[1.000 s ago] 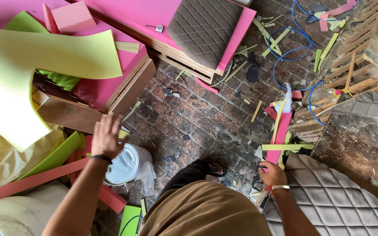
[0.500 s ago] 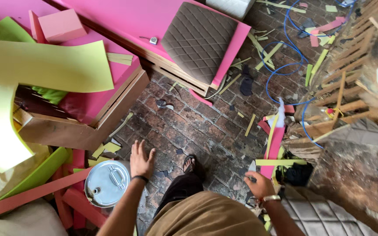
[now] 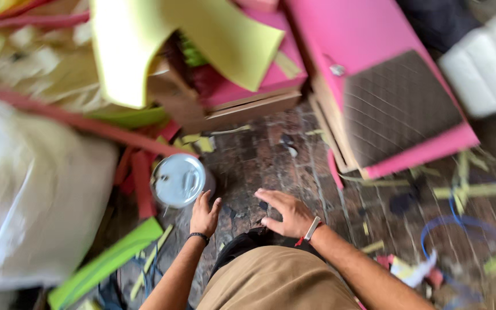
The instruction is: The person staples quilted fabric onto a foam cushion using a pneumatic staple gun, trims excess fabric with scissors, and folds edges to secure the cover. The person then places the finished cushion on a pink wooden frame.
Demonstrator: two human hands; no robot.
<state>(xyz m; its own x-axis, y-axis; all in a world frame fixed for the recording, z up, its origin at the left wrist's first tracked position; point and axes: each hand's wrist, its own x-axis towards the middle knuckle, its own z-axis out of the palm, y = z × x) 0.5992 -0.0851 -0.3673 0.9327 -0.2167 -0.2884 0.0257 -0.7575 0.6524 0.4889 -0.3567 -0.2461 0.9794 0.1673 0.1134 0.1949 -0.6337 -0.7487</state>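
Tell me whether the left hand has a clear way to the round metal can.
Probably yes. The left hand is open just beside the can, its fingers at the can's lower right edge, and nothing lies between them. The picture is blurred, so I cannot tell whether they touch.

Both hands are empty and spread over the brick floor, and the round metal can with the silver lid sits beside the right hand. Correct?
Not quite. In the head view the round metal can with the silver lid sits beside the left hand, not the right hand. Both hands are empty, spread over the brick floor.
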